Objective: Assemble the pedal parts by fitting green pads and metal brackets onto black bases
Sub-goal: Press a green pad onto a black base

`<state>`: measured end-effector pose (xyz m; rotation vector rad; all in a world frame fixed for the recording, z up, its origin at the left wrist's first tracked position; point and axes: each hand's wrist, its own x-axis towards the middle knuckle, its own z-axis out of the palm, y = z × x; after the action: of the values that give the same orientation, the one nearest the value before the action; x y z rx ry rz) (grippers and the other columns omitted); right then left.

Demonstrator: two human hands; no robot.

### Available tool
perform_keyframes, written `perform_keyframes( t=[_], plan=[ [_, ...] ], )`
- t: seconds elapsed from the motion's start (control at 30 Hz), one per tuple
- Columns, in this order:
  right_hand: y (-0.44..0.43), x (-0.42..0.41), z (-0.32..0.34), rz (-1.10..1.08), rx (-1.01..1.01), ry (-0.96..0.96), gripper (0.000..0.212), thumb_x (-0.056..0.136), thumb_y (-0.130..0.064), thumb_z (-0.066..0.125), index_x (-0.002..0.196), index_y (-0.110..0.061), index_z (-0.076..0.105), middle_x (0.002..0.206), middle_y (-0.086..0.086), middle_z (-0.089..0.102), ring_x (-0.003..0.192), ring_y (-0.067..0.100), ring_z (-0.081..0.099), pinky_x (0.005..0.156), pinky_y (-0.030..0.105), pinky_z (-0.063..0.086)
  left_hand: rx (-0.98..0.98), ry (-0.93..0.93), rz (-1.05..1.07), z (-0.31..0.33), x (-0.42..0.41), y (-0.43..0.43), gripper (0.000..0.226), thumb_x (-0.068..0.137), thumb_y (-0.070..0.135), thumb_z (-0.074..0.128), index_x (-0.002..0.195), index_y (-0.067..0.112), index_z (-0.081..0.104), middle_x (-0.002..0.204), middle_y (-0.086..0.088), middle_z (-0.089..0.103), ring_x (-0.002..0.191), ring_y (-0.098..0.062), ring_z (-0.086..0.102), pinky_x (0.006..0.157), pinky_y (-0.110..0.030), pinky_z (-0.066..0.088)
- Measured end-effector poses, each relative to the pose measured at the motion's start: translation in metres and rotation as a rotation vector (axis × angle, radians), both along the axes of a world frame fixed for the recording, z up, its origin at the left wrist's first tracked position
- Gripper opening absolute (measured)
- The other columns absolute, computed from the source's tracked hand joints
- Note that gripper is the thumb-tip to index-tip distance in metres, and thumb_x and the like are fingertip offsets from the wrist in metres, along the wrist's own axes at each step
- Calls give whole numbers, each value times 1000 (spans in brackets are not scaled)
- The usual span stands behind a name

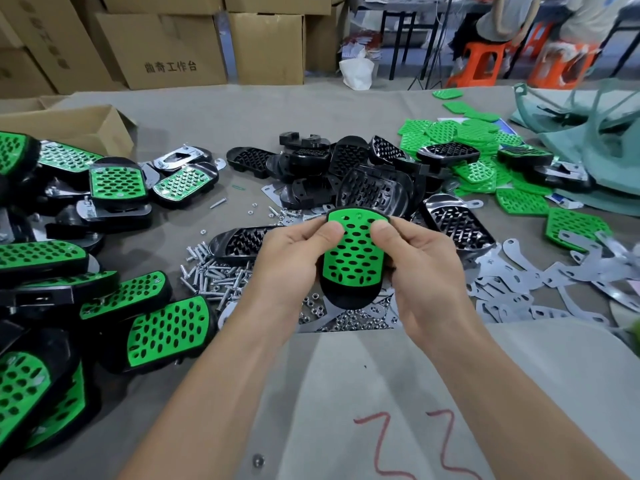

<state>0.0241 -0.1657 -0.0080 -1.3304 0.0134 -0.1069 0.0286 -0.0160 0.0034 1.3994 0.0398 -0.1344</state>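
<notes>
I hold one pedal above the table's middle: a green pad with oval holes lying on a black base. The base's near end sticks out below the pad. My left hand grips the pedal's left side, thumb pressing on the pad's upper left. My right hand grips the right side, thumb on the pad's upper right. Behind the hands lies a heap of bare black bases. Loose green pads are piled at the back right. Flat metal brackets spread out to the right.
Pedals with green pads fitted crowd the left side. Screws and nuts lie under and left of my hands. An open cardboard box sits at the back left, green cloth at the back right. Cartons and seated people are beyond the table.
</notes>
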Motion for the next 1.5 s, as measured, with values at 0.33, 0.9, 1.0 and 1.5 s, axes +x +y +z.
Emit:
perform_keyframes(
  t=[0.33, 0.9, 1.0, 1.5],
  plan=[
    [4, 2, -2, -9, -70, -47, 23, 93, -6, 65, 74, -6, 77, 62, -3, 68, 50, 3, 58, 46, 12, 43, 49, -57, 94, 0, 1, -2, 15, 91, 25, 69, 87, 26, 83, 89, -1, 80, 80, -14, 75, 67, -24, 58],
    [79, 22, 1, 272, -1104, -117, 20, 92, -13, 62, 99, -23, 77, 73, 1, 73, 62, 15, 68, 53, 22, 52, -388, 69, 652, 31, 16, 71, 18, 94, 16, 73, 76, 12, 72, 67, 2, 76, 55, -15, 72, 44, -29, 55],
    [103, 24, 8, 331, -1483, -267, 9, 89, -15, 65, 81, -17, 65, 69, 4, 60, 70, 29, 63, 57, 34, 47, -408, 75, 685, 30, 17, 80, 30, 92, 14, 75, 62, 11, 76, 66, 1, 75, 54, -16, 72, 44, -31, 56],
    [38, 13, 5, -141, -366, -60, 19, 78, -14, 83, 80, -32, 82, 69, -5, 76, 55, 6, 65, 57, 22, 52, -150, 22, 514, 14, 21, 54, 26, 93, 16, 73, 67, 17, 77, 74, 2, 76, 63, -13, 70, 52, -28, 58]
  ],
)
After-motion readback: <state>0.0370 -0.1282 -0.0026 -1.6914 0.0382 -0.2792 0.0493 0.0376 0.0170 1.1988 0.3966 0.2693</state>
